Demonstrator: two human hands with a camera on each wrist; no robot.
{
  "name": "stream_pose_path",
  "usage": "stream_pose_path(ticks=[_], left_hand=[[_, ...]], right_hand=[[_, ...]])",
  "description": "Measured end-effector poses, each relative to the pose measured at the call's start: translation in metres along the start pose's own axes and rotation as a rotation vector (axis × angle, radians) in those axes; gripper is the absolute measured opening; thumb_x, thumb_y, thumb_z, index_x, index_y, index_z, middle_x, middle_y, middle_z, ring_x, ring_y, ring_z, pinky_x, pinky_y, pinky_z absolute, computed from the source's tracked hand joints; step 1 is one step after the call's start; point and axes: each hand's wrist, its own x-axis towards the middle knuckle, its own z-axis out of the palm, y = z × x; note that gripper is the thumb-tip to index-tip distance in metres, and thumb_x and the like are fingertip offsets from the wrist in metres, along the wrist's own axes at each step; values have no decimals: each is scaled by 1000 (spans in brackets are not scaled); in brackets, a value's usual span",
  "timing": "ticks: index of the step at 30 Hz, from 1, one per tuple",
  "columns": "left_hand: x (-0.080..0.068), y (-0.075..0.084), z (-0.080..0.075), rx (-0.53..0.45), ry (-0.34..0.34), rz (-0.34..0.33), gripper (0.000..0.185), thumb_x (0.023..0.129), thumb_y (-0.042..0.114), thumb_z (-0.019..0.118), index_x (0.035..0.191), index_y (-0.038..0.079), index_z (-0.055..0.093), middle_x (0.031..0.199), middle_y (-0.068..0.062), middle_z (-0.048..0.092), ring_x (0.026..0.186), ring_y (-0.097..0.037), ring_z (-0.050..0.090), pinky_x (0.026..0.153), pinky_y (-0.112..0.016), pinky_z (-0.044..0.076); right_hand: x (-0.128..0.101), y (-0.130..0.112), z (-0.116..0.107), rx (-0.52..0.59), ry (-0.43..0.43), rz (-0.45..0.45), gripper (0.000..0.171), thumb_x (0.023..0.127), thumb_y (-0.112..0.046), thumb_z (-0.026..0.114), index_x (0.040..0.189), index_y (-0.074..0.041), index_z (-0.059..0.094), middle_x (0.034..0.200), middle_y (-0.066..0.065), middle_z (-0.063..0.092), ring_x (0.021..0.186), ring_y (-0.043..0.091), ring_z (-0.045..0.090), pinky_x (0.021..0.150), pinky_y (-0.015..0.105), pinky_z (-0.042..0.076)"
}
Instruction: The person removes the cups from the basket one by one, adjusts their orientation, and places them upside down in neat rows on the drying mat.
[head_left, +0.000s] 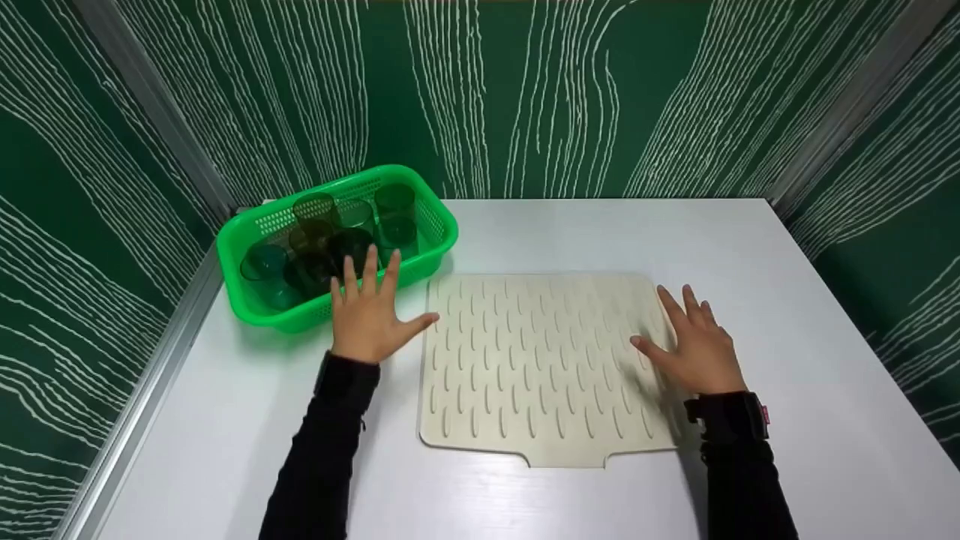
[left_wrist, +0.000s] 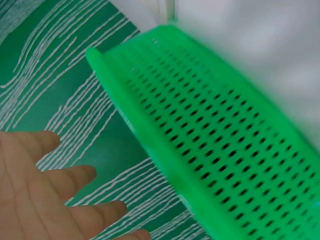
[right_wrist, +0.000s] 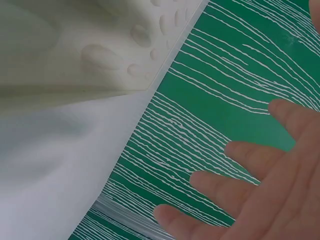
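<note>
My left hand [head_left: 367,322] is spread with straight fingers just in front of the green basket [head_left: 259,315], holding nothing. Several tinted, see-through cups, among them a teal one [head_left: 264,262] and an amber one [head_left: 315,210], sit inside the basket. In the left wrist view the basket's perforated side [left_wrist: 215,135] rises beside the spread fingers [left_wrist: 100,217]. Over the right edge of a beige ridged drying mat [head_left: 532,360] hovers my right hand [head_left: 697,352], fingers apart and nothing held. The right wrist view shows its straight fingers [right_wrist: 215,187] near the mat's edge [right_wrist: 115,65].
Everything stands on a white table [head_left: 780,300]. Green panels with white wavy lines [head_left: 525,97] enclose it at the back and both sides, with grey metal posts [head_left: 150,90] at the corners. A short tab [head_left: 566,457] juts from the mat's near edge.
</note>
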Motion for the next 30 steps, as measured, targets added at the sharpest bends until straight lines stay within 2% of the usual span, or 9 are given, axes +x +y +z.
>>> stream_pose_path(ticks=[6,10,13,16,18,22,25,30], left_hand=[[41,3,-18,-9,18,70,105,79,72,63,157,17,22,161,-17,24,146,-44,25,116,-57,29],[65,5,-20,-20,-12,70,98,82,61,69,156,13,26,158,-18,31,145,-41,30,115,-54,34],[78,7,-19,-33,-38,50,82,89,45,70,152,7,34,154,-20,38,142,-41,35,113,-52,37],[86,7,-17,-40,-55,28,61,94,28,67,145,2,45,146,-21,48,134,-41,45,108,-50,43],[89,7,-15,-33,-49,26,47,95,18,64,137,0,54,136,-22,56,123,-41,54,100,-49,49],[93,3,-10,-9,-32,40,20,95,0,57,111,-2,68,107,-24,68,98,-41,66,80,-50,57],[96,0,-4,1,-43,35,18,93,-8,52,97,-2,69,96,-24,69,92,-41,66,74,-50,58],[99,-1,5,6,-50,34,20,93,-10,51,91,-3,69,94,-25,70,91,-40,67,75,-49,58]], right_hand=[[0,4,3,-7,25,-24,88,89,-60,61,157,-20,22,158,30,20,139,61,22,101,77,25],[0,4,5,2,24,-34,86,89,-59,61,156,-17,26,156,31,24,138,61,24,101,77,25],[-1,3,6,18,19,-38,84,90,-58,61,155,-15,30,156,31,27,138,60,24,103,76,24],[-2,3,7,43,5,-36,83,90,-59,61,154,-15,31,156,29,27,140,58,23,105,74,22],[-2,3,8,53,7,-42,83,90,-58,61,154,-15,32,156,29,28,140,57,24,107,73,23],[-2,3,8,63,3,-49,81,90,-57,61,153,-14,34,156,29,28,140,57,24,107,72,25],[-2,3,8,64,-11,-43,80,91,-58,60,153,-14,34,156,29,28,141,56,24,107,71,25],[-4,4,10,69,-28,-31,80,91,-59,58,153,-14,35,157,28,27,141,55,24,107,71,26]])
